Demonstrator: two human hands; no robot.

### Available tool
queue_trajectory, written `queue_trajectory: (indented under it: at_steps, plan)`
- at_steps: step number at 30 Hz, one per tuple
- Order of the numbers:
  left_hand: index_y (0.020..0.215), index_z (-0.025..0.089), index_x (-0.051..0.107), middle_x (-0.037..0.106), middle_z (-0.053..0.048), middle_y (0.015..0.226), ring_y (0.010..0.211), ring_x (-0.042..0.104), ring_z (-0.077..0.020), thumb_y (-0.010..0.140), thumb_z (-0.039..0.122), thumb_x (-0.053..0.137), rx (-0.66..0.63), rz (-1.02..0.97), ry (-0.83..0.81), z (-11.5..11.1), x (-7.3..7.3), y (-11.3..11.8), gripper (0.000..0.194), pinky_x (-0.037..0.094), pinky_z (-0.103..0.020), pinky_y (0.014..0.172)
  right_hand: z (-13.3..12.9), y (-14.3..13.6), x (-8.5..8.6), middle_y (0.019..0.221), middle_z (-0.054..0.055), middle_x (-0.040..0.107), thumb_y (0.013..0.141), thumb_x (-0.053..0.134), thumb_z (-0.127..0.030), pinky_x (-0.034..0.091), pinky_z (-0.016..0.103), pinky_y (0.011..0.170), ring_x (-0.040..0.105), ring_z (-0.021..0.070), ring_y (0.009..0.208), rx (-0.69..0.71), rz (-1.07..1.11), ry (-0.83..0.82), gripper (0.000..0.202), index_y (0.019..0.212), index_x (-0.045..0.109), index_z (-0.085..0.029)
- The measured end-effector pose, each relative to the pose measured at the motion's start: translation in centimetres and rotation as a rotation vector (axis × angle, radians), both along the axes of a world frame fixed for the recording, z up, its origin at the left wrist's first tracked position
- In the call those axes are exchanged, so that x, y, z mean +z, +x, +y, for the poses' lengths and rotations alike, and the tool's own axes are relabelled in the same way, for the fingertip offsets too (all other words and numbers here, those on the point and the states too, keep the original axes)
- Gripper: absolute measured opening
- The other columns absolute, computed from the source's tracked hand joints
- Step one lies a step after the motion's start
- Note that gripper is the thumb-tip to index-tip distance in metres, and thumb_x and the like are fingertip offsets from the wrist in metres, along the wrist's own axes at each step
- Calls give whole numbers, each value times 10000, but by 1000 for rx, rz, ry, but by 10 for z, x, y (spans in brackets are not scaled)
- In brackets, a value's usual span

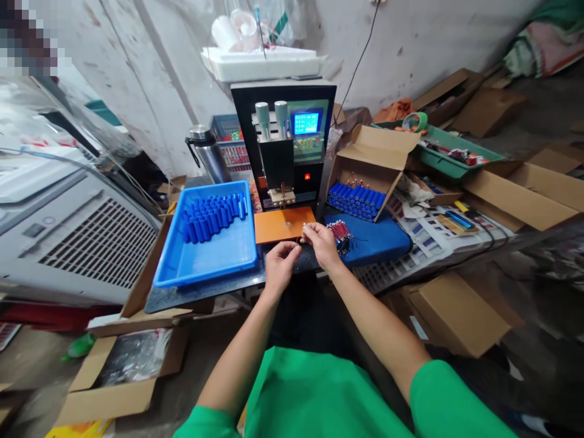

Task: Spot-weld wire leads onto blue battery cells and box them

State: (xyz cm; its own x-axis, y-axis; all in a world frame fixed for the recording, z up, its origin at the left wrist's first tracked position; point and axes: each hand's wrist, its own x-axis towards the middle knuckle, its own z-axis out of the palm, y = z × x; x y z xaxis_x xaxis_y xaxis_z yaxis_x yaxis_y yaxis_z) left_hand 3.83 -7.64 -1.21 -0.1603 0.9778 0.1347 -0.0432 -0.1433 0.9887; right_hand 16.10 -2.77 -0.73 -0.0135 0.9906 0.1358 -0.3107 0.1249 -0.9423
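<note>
Both hands are pinched close together at the front edge of the orange plate (283,224). Between the fingertips of my left hand (280,266) is a thin wire, mostly hidden. My right hand (322,244) grips the same wire lead (304,229), whose small pale end shows above the fingers. Just right of that hand lies a bundle of red and black wire leads (338,235) with whitish tips. Behind the plate stands a black spot welder (292,161) with a lit blue screen, its electrodes over the plate.
On the left, a blue tray (212,267) holds rows of blue cylindrical cells (212,218). An open carton (385,146) at right has more blue cells (358,199), some with wires. A steel flask (208,152) stands behind the tray. A green bin (449,161) sits farther right.
</note>
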Motion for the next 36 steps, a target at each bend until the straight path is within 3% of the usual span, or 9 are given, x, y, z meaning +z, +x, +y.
queue_trajectory:
  at_steps: [6, 11, 16, 20, 23, 25, 27, 31, 36]
  plan:
    - [736, 167, 687, 636, 2, 652, 603, 523, -117, 760, 422, 728, -69, 233, -21, 4, 13, -21, 260, 429, -247, 589, -7, 13, 6, 824, 12, 677, 754, 766, -437, 516, 308, 749, 623, 165, 764, 241, -209, 102, 270, 864, 679, -206]
    - [706, 169, 674, 662, 3, 656, 627, 564, -125, 788, 350, 675, -120, 503, -24, 3, 26, -33, 199, 435, -250, 625, -9, 12, 5, 792, 19, 707, 799, 712, -363, 507, 339, 822, 641, 185, 788, 221, -382, 240, 165, 773, 701, -200]
    - [772, 169, 689, 697, -8, 726, 675, 609, -138, 829, 352, 650, -151, 576, -21, 3, 28, -44, 195, 451, -250, 637, -9, 8, -9, 774, 38, 716, 785, 721, -376, 512, 356, 796, 657, 206, 760, 148, -347, 234, 177, 755, 703, -203]
    - [850, 176, 695, 724, -31, 803, 729, 649, -163, 861, 332, 633, 40, 705, 10, 24, 30, -83, 168, 496, -274, 703, -4, 13, -15, 738, 43, 701, 764, 731, -405, 517, 351, 729, 638, 199, 693, -18, -287, 151, 209, 742, 705, -199]
    - [994, 184, 701, 751, -78, 952, 885, 692, -224, 878, 257, 613, 244, 1054, -65, 50, 37, -126, 163, 516, -319, 798, 1, 19, -15, 716, 43, 690, 748, 740, -418, 511, 338, 686, 621, 193, 669, -89, -267, 131, 225, 722, 702, -198]
    - [1193, 182, 656, 742, -131, 1084, 1014, 695, -285, 876, 212, 605, 290, 1315, -193, 67, 40, -151, 323, 517, -362, 849, 2, 19, -16, 707, 43, 686, 741, 744, -425, 509, 334, 673, 618, 193, 665, -99, -263, 123, 233, 713, 701, -198]
    - [1383, 178, 537, 715, -181, 1169, 1075, 688, -331, 880, 200, 590, 255, 1509, -312, 81, 42, -167, 507, 518, -401, 868, 2, 17, -18, 700, 45, 686, 736, 744, -430, 510, 336, 666, 617, 195, 656, -89, -250, 112, 238, 704, 700, -198]
    - [1521, 154, 356, 691, -233, 1199, 1084, 695, -364, 900, 201, 544, 156, 1683, -424, 99, 37, -172, 650, 520, -437, 882, -1, 12, -24, 693, 46, 688, 722, 746, -436, 518, 344, 666, 615, 195, 638, -77, -229, 92, 241, 700, 700, -201]
    - [1449, 67, 395, 682, -275, 1189, 1047, 712, -364, 924, 191, 461, 198, 1691, -444, 103, 32, -162, 543, 524, -425, 864, -3, 14, -27, 691, 45, 684, 730, 742, -455, 528, 348, 672, 617, 196, 640, -78, -235, 91, 258, 704, 696, -203]
